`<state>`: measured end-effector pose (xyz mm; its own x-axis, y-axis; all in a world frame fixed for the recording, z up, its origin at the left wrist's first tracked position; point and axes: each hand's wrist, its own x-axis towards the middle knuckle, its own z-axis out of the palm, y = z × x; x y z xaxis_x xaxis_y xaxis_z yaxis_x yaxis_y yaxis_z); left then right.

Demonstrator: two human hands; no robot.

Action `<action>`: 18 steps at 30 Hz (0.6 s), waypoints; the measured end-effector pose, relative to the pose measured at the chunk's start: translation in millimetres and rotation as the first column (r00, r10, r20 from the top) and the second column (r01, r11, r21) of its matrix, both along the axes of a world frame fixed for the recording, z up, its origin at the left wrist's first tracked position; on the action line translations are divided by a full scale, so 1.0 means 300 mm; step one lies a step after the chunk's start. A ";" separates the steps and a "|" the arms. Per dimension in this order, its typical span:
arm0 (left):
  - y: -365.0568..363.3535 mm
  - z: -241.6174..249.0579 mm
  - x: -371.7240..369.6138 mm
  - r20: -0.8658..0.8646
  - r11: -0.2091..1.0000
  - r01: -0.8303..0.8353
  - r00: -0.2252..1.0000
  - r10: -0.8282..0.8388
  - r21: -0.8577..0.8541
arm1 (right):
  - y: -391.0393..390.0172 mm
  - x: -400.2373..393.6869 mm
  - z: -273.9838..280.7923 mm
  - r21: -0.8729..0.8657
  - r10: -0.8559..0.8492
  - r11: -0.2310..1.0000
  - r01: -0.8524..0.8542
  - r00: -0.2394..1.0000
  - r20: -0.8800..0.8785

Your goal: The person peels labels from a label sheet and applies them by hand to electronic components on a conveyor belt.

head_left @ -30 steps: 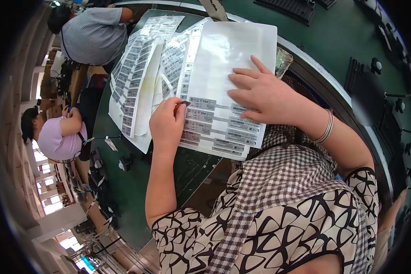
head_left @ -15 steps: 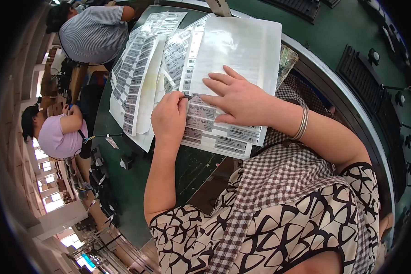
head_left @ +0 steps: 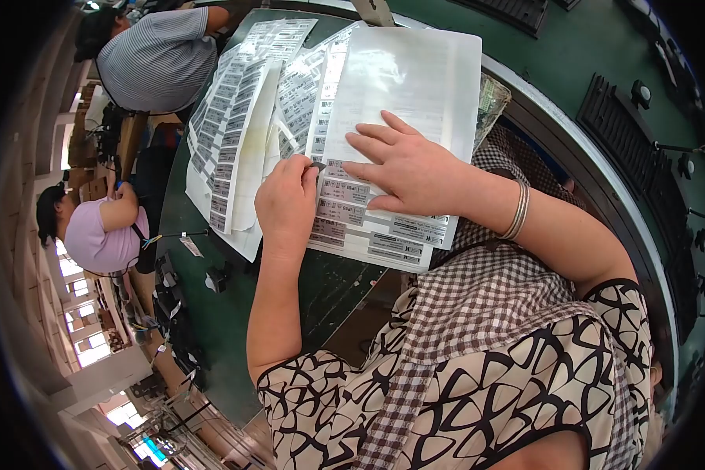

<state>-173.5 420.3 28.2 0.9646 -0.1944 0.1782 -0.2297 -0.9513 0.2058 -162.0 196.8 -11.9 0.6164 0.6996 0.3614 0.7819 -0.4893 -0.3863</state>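
Note:
My left hand (head_left: 288, 200) is pinched closed at the left edge of a label sheet (head_left: 345, 210), with a small dark piece (head_left: 319, 166) at its fingertips. Whether that piece is a label's corner or something separate, I cannot tell. Fingers spread, my right hand (head_left: 411, 172) lies over a glossy, pale backing sheet (head_left: 407, 78) and the printed labels at its lower part. It holds nothing. More sheets of silver-grey labels (head_left: 235, 141) overlap in a loose pile left of my left hand.
The sheets lie on a green table (head_left: 305, 298). A clear packet (head_left: 492, 102) is at their right. Black trays (head_left: 619, 117) stand on the green surface beyond the metal rail. Two people, one in a striped shirt (head_left: 157, 59) and one in a pink shirt (head_left: 106, 235), sit at the left.
My left hand and the small dark piece have shifted very slightly left. My right hand stays spread in nearly the same place.

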 end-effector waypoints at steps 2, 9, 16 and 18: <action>0.000 -0.001 -0.002 0.004 1.000 -0.001 1.000 0.001 0.006 | 0.002 0.001 -0.005 0.004 -0.001 1.000 0.001 1.000 0.007; -0.004 -0.005 -0.005 0.033 1.000 0.002 0.999 -0.003 0.018 | 0.000 0.000 -0.001 0.006 -0.004 1.000 0.004 1.000 0.004; 0.012 0.008 0.007 -0.078 0.998 0.007 0.997 -0.012 -0.064 | 0.002 0.000 0.001 0.007 0.001 1.000 -0.001 1.000 -0.014; 0.011 0.019 0.020 -0.118 0.999 -0.008 0.993 0.004 -0.032 | 0.002 0.000 0.004 0.007 -0.001 1.000 0.001 1.000 -0.027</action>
<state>-167.6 423.6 34.0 0.9803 -0.1848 0.0693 -0.1966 -0.9448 0.2620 -161.9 197.3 -10.8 0.6263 0.6966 0.3499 0.7709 -0.4870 -0.4105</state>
